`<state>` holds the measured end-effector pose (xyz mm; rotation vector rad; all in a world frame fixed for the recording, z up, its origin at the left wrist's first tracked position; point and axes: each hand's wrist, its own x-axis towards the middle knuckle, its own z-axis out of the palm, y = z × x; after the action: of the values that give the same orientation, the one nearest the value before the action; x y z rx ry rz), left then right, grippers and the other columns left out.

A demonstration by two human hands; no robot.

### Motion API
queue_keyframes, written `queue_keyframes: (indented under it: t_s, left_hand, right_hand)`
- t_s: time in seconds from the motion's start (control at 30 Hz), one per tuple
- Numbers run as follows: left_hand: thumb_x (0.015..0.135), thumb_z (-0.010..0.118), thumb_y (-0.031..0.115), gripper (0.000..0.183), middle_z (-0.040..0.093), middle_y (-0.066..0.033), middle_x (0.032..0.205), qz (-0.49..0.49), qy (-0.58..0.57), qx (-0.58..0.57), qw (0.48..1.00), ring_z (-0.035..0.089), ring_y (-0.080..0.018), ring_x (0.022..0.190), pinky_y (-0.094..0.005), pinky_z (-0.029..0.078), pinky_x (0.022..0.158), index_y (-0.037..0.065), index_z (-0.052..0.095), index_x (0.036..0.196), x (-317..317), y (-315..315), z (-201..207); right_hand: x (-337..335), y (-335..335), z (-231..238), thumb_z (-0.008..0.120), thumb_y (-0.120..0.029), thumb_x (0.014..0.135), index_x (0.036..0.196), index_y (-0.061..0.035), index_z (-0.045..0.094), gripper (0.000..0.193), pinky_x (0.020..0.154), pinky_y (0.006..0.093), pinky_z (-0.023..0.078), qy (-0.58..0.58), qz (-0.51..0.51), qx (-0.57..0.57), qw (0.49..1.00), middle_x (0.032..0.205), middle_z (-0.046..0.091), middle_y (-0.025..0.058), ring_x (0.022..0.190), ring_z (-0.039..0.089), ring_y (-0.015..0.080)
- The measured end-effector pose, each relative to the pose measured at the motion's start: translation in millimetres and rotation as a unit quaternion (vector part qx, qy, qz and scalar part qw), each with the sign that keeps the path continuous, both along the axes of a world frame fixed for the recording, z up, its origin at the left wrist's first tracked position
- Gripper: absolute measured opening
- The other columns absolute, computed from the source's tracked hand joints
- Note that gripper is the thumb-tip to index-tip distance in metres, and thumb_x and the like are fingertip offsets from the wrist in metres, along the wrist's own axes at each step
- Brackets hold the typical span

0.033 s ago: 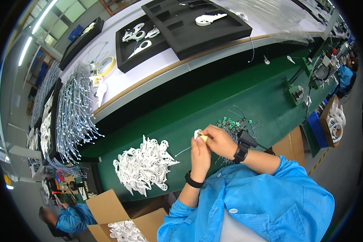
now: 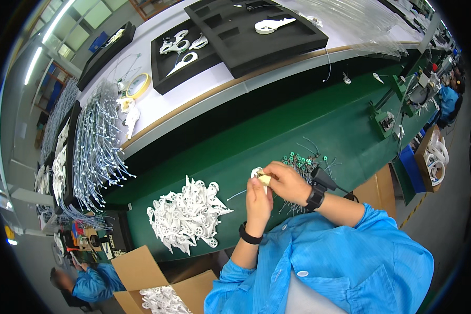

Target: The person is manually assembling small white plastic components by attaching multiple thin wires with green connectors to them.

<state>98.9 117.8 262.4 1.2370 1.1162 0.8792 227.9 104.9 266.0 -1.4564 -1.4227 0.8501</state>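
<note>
My left hand (image 2: 257,206) is closed on a small white plastic part (image 2: 255,172), whose rounded end sticks out above the fingers. A thin pale wire (image 2: 236,195) runs out to the left from beside this hand. My right hand (image 2: 287,183) pinches at the same part from the right. Something pale yellow (image 2: 265,180) shows at its fingertips; I cannot tell whether it is a finger cover or a separate piece. To the left lies a heap of white plastic parts (image 2: 186,217). Beyond my right hand spreads a pile of wired green-ended components (image 2: 298,159).
A raised shelf (image 2: 204,94) with black foam trays (image 2: 277,47) runs along the back. Bundled wires (image 2: 99,152) hang at its left end, near a tape roll (image 2: 137,86). A green bench fixture (image 2: 382,118) stands at right. A cardboard box (image 2: 136,267) holds white parts below the bench.
My hands shift very slightly around the white part, and a little more of it shows between the fingers. Everything else looks the same.
</note>
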Motion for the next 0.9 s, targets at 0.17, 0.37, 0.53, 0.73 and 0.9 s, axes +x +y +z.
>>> queue_keyframes:
  t_s: [0.17,0.37,0.53,0.73,0.9]
  left_hand:
    - [0.1,0.022,0.052,0.053,0.04,-0.0007,0.057,-0.084,-0.243,-0.259,0.931,0.03,-0.007,0.036,-0.0211,0.023,0.031,0.007,0.048,0.093,-21,14,9]
    - [0.099,0.018,0.054,0.055,0.044,-0.0025,0.06,-0.097,-0.192,-0.279,0.936,0.032,-0.0072,0.038,-0.0211,0.026,0.032,0.008,0.049,0.098,-28,18,0]
    - [0.099,0.025,0.052,0.055,0.059,-0.0141,0.076,-0.025,-0.104,-0.279,0.954,0.052,-0.0146,0.045,-0.0247,0.041,0.037,0.004,0.045,0.117,-39,18,-9]
    - [0.099,0.04,0.025,0.028,0.05,-0.004,0.069,0.135,-0.261,-0.178,0.939,0.04,-0.009,0.046,-0.022,0.027,0.039,0.002,0.051,0.11,-62,33,-11]
    - [0.099,0.039,0.019,0.021,0.047,-0.0034,0.066,0.189,-0.249,-0.076,0.947,0.039,-0.0094,0.047,-0.0221,0.028,0.039,0.002,0.052,0.101,-58,37,7]
  right_hand:
    - [18,6,-7,0.06,-0.01,0.09,0.108,0.0004,0.059,0.02,0.068,0.0257,0.047,0.151,0.013,0.003,0.988,0.103,0.057,0.0062,0.087,0.056,0.0103]
    - [9,25,-3,0.067,-0.008,0.082,0.122,-0.0015,0.054,0.042,0.067,0.0251,0.047,-0.002,0.13,-0.049,0.99,0.101,0.062,0.0071,0.077,0.058,0.0131]
    - [11,60,-90,0.059,0.005,0.079,0.115,0.0038,0.051,0.037,0.08,0.0295,0.052,0.224,0.076,-0.071,0.969,0.1,0.064,0.0127,0.094,0.064,0.0176]
    - [92,113,-149,0.066,-0.008,0.079,0.117,0.0046,0.051,0.043,0.076,0.0297,0.051,0.139,-0.147,-0.069,0.977,0.092,0.065,0.0117,0.086,0.063,0.0177]
    - [64,71,-138,0.065,-0.018,0.084,0.13,-0.0042,0.046,0.051,0.06,0.0276,0.05,0.146,-0.095,-0.206,0.963,0.091,0.063,0.0074,0.071,0.062,0.0149]
